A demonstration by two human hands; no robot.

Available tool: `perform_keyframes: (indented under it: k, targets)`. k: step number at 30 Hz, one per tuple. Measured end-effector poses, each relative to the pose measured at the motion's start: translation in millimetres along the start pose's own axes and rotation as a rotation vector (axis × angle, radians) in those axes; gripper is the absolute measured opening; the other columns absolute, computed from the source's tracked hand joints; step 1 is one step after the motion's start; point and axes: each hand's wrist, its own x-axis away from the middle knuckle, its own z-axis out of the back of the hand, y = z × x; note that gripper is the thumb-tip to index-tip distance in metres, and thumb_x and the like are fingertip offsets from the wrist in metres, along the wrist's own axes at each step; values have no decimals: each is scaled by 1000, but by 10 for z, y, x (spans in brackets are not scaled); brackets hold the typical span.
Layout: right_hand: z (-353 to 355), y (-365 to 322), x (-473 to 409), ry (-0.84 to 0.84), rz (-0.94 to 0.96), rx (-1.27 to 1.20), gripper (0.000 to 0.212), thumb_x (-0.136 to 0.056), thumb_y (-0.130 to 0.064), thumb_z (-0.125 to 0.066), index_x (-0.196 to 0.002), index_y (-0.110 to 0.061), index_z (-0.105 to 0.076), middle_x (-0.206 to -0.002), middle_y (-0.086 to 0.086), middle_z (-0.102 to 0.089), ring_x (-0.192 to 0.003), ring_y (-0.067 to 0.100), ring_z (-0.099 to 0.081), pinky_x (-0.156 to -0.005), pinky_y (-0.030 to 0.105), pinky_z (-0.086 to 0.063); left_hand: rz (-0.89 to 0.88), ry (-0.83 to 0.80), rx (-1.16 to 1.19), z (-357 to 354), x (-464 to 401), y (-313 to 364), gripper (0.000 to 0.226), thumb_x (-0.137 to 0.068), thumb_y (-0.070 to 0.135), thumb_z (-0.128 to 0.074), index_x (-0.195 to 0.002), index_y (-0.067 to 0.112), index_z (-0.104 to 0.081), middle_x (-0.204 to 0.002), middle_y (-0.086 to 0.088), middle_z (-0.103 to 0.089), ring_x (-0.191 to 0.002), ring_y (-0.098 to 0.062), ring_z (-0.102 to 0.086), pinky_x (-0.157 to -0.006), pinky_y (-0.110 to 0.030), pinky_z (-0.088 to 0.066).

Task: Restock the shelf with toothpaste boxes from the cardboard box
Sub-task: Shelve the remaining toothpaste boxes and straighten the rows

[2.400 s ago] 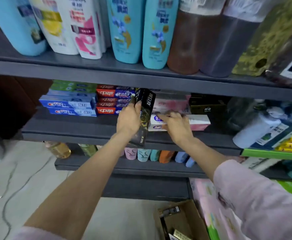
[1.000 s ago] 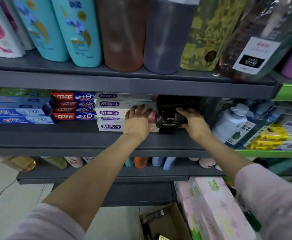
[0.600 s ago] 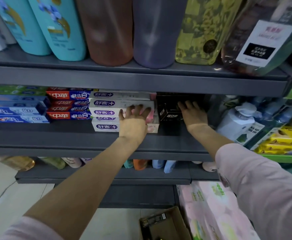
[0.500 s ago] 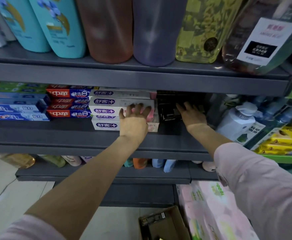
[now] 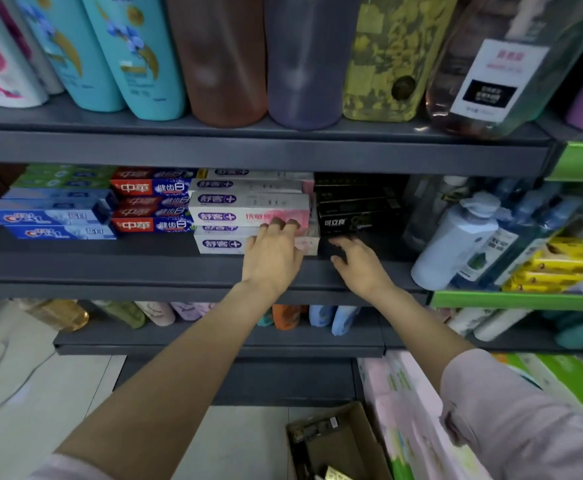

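- The left hand (image 5: 272,258) rests with straight fingers on the front of a stack of white and pink toothpaste boxes (image 5: 252,213); its grip is wide and it holds nothing.
- The right hand (image 5: 361,266) hangs just in front of a stack of black toothpaste boxes (image 5: 356,211), fingers spread and relaxed, also holding nothing. It sits just below and before the lowest black box, not clearly touching it.
- Both stacks lie flat on the middle shelf (image 5: 144,271), touching side by side, long axes running left to right along the shelf.
- Further left on the same shelf are stacked red and blue boxes (image 5: 151,202), then blue boxes (image 5: 51,216).
- The cardboard box (image 5: 335,441) stands open on the floor, low and near the right arm. Inside it a few boxes show, dark and gold, partly cut off by the frame edge.
- Judged from this, the next fetch means reaching down and back from the shelf, and the right hand is the nearer one.
- Tall bottles (image 5: 221,57) fill the shelf above.
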Motion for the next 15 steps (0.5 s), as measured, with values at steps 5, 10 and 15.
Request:
perform_keyframes:
  k: [5,10,15]
  targets:
    - [-219,-25,692,23,-119,23,31,-96,-12,-41,-120,-13,-60,-121,12,-59,-109,31,-57,-87,38,-49,174,-210,346,-213,621,-71,30,-89,20,-50,-117,14,-56,-110,-10,-65,-104,-31,-59,-88,-40,-48]
    - [-762,231,1628,-175,-238,169,24,-96,-20,-44,-112,-17,-61,-118,11,-63,-108,32,-58,-84,36,-48,309,-378,459,-693,1537,-85,18,-90,24,-53,-103,18,-63,-105,-9,-68,-99,-28,-63,-85,-38,-52]
    - [-1324,725,2554,-280,-276,279,24,-95,-19,-38,-103,-16,-61,-103,13,-67,-96,33,-63,-77,37,-51,366,-554,447,-1206,2418,25,20,-93,26,-50,-106,15,-62,-108,-8,-66,-101,-28,-61,-85,-36,-50]
